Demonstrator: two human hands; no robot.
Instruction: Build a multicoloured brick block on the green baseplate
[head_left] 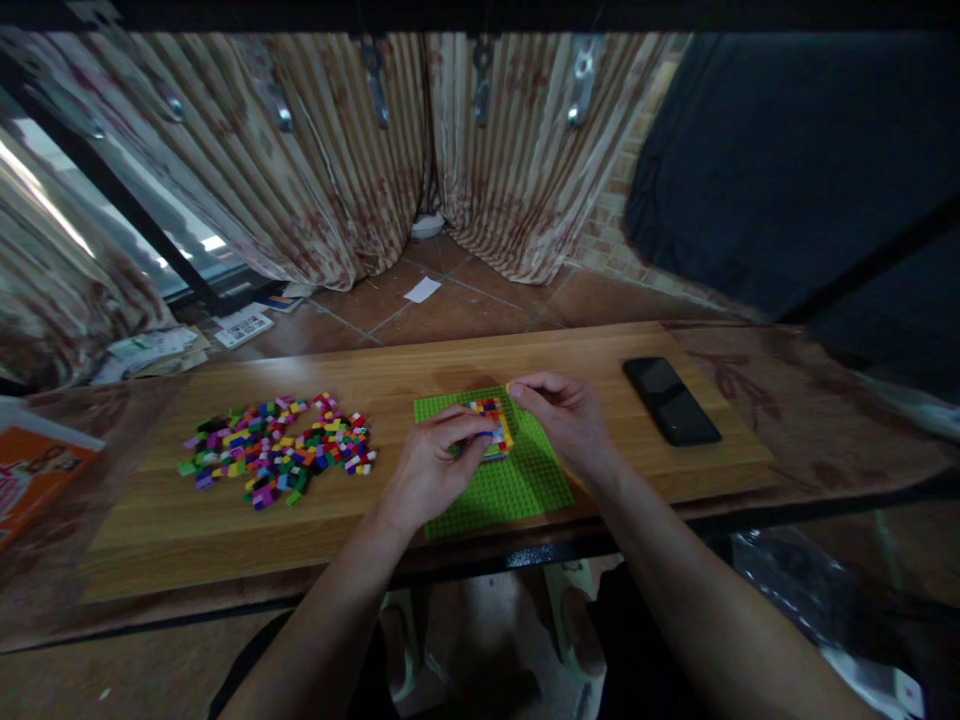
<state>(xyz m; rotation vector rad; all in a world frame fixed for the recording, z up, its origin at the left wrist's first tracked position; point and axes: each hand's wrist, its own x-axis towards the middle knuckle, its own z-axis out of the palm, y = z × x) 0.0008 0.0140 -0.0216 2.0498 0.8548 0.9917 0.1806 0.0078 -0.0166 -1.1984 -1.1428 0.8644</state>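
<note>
Curtains (330,170): pleated fabric, beige and striped, with a faded reddish pattern, hanging in long folds opposite you.

Floor (480,290): brown square tiles, pale joints.

Worktop (360,372): long rectangular panel, yellowish wood grain, smooth, with a soft sheen; brown patterned cloth (731,375) shows beyond its right end.

Baseplate (517,500): thin plastic sheet, bright green, studded all over in a regular grid; lies on the worktop directly in front of you, partly under your hands.

Brick heap (289,445): small, hard-edged plastic blocks in pink, purple, yellow, green, red, blue, white and black; spread loosely to the left of the baseplate, well apart from it.

Your left hand (442,460): bent over the build, thumb and forefinger drawn together at it; you cannot tell from this view whether the grip grasps a brick or only rests there.

Your right hand (566,415): above the baseplate's far right corner, the grip pinching a yellow piece between thumb and forefinger.

Phone (670,400): flat black slab, rounded corners, glossy screen; lies aslant to the right of your right hand.

Brick build (491,408): low, blocky, multicoloured, with red and orange blocks along the far side and a straight yellow edge on the right; sits on the baseplate's far half, partly hidden by your left hand.

Yellow piece (509,387): tiny, mostly covered by your fingertips; shape unclear.
</note>
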